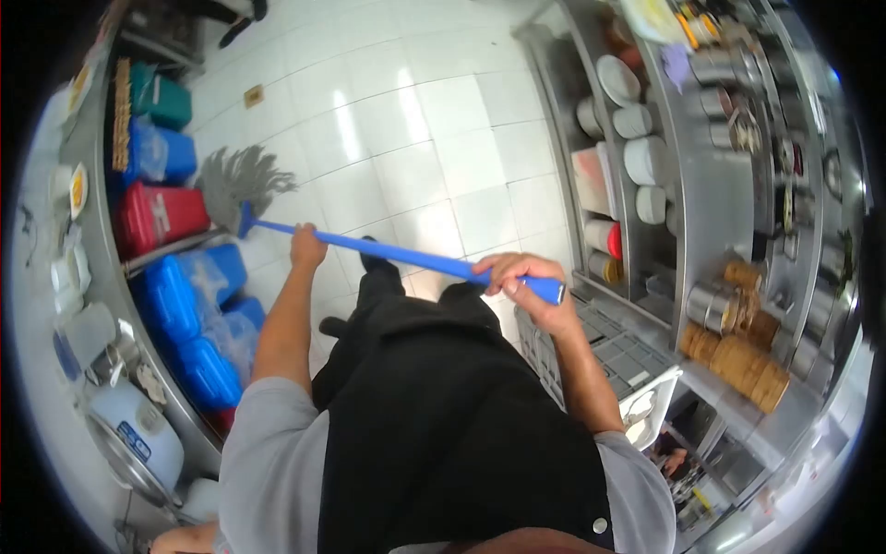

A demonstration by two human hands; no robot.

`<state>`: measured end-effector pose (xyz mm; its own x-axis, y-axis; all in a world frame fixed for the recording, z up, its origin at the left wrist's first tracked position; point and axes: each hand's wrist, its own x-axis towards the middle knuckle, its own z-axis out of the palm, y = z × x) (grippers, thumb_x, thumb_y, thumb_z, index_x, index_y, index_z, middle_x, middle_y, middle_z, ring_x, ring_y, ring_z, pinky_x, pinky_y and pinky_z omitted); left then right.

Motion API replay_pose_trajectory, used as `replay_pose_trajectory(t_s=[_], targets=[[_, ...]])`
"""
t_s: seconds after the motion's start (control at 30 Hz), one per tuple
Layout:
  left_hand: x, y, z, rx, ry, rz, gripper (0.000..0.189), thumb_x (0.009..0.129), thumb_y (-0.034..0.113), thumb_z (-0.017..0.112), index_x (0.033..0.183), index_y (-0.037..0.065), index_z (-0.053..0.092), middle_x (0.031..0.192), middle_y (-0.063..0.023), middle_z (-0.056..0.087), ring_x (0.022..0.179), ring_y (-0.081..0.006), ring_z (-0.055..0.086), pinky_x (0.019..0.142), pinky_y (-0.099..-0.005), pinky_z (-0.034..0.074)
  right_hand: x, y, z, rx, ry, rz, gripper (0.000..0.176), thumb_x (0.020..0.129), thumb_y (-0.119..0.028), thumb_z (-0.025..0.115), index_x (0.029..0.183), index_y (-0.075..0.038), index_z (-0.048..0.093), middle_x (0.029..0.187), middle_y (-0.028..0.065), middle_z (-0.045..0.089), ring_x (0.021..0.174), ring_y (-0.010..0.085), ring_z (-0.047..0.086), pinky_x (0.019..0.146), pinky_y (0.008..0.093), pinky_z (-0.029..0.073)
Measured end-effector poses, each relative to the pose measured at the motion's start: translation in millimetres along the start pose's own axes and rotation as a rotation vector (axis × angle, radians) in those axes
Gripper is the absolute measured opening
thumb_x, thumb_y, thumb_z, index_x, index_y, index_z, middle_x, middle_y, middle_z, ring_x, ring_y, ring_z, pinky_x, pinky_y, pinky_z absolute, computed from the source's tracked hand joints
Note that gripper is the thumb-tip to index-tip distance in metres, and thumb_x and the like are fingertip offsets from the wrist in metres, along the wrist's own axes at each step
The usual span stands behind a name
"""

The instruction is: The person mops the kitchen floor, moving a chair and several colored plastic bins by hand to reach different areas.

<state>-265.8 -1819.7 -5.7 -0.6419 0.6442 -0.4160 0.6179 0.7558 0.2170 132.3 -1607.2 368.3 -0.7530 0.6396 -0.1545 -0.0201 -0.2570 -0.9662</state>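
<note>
A mop with a long blue handle (397, 256) slants across the front of my body. Its grey string head (242, 180) lies spread on the white tiled floor at the left, close to a red bin. My left hand (307, 247) is closed around the lower part of the handle, near the blue clamp. Higher up, near the handle's end, my right hand (528, 286) wraps its fingers round the shaft.
Red (161, 219) and blue bins (175, 295) with plastic bags fill the lower shelf on my left. Steel shelves with white pots (644, 160) and bamboo steamers (736, 367) line the right. Grey crates (600, 346) stand by my right leg. Another person's foot (236, 32) shows at the far end.
</note>
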Motion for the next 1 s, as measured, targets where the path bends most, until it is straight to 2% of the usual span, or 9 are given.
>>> replay_pose_trajectory(t_s=[0.1,0.13,0.3,0.37,0.5,0.6,0.83,0.9,1.0], targets=[[-22.8,75.5,-6.9,0.21,-0.2,0.195,0.032,0.085,0.03,0.078,0.105,0.007,0.069,0.12,-0.0191,0.067,0.114,-0.0423,0.063,0.097,-0.0516,0.055,-72.2,-5.3,-53.1,-0.013,0.071,-0.032,0.01,0.099,-0.006,0.067,0.092,0.001,0.069,0.089,0.0124,0.071,0.109,0.0364,0.07,0.095,0.048,0.053],[-32.7,101.0,8.1,0.187,-0.127,0.283,0.03,0.083,0.031,0.08,0.092,0.005,0.07,0.105,-0.0176,0.068,0.106,-0.0415,0.064,0.094,-0.0513,0.055,-97.3,-13.4,-73.9,-0.008,0.116,-0.044,0.009,0.099,-0.006,0.068,0.092,0.001,0.069,0.088,0.0123,0.072,0.108,0.0368,0.07,0.095,0.0482,0.054],[-109.0,299.7,82.9,-0.152,0.068,0.552,0.028,0.081,0.027,0.081,0.077,0.002,0.067,0.089,-0.0225,0.066,0.094,-0.0433,0.063,0.082,-0.0522,0.052,-229.9,-60.5,-192.0,0.009,0.412,-0.241,0.021,0.102,-0.021,0.067,0.094,-0.002,0.068,0.076,0.0125,0.068,0.092,0.0381,0.07,0.078,0.0477,0.06],[-151.1,398.0,95.1,-0.243,0.058,0.572,0.027,0.081,0.023,0.08,0.076,0.001,0.066,0.087,-0.023,0.065,0.091,-0.0436,0.063,0.081,-0.0527,0.05,-280.8,-97.6,-232.6,-0.081,0.47,-0.355,0.029,0.104,-0.03,0.063,0.097,-0.002,0.065,0.07,0.011,0.062,0.085,0.0371,0.068,0.063,0.0419,0.062],[-232.6,555.4,115.9,-0.399,-0.029,0.775,0.027,0.081,0.026,0.08,0.074,0.003,0.068,0.085,-0.0205,0.065,0.091,-0.0419,0.065,0.082,-0.0524,0.052,-390.3,-166.0,-261.6,-0.3,0.697,-0.469,0.035,0.109,-0.033,0.045,0.096,-0.004,0.06,0.059,0.0075,0.054,0.071,0.0305,0.064,0.051,0.0386,0.058],[-273.3,641.6,120.0,-0.311,-0.242,0.946,0.025,0.085,0.029,0.078,0.079,0.006,0.068,0.09,-0.0162,0.067,0.094,-0.0389,0.067,0.081,-0.0524,0.055,-437.8,-191.5,-250.4,-0.41,0.823,-0.509,0.04,0.109,-0.042,0.046,0.1,-0.005,0.058,0.063,0.006,0.055,0.076,0.028,0.06,0.046,0.0315,0.053],[-288.4,734.1,170.4,-0.267,-0.375,1.325,0.014,0.077,0.021,0.077,0.086,0.011,0.075,0.096,-0.0141,0.073,0.101,-0.0361,0.069,0.088,-0.0496,0.057,-459.3,-180.5,-202.1,-0.492,1.013,-0.489,0.049,0.11,-0.051,0.042,0.103,-0.005,0.058,0.066,0.0052,0.045,0.079,0.0267,0.054,0.047,0.0287,0.052],[-279.4,738.8,182.5,-0.26,-0.419,1.348,0.017,0.078,0.024,0.077,0.089,0.012,0.076,0.098,-0.0134,0.074,0.102,-0.0358,0.069,0.087,-0.0507,0.057,-450.8,-175.5,-196.2,-0.498,0.971,-0.483,0.049,0.11,-0.052,0.042,0.104,-0.006,0.058,0.067,0.0046,0.043,0.08,0.0265,0.054,0.055,0.0308,0.057],[-285.2,726.3,161.6,-0.278,-0.388,1.277,0.02,0.079,0.028,0.078,0.09,0.013,0.077,0.098,-0.0131,0.074,0.103,-0.0358,0.069,0.088,-0.0503,0.055,-472.4,-191.8,-223.0,-0.463,0.939,-0.48,0.047,0.11,-0.048,0.044,0.103,-0.005,0.063,0.072,0.0039,0.042,0.079,0.0237,0.048,0.062,0.0305,0.045]])
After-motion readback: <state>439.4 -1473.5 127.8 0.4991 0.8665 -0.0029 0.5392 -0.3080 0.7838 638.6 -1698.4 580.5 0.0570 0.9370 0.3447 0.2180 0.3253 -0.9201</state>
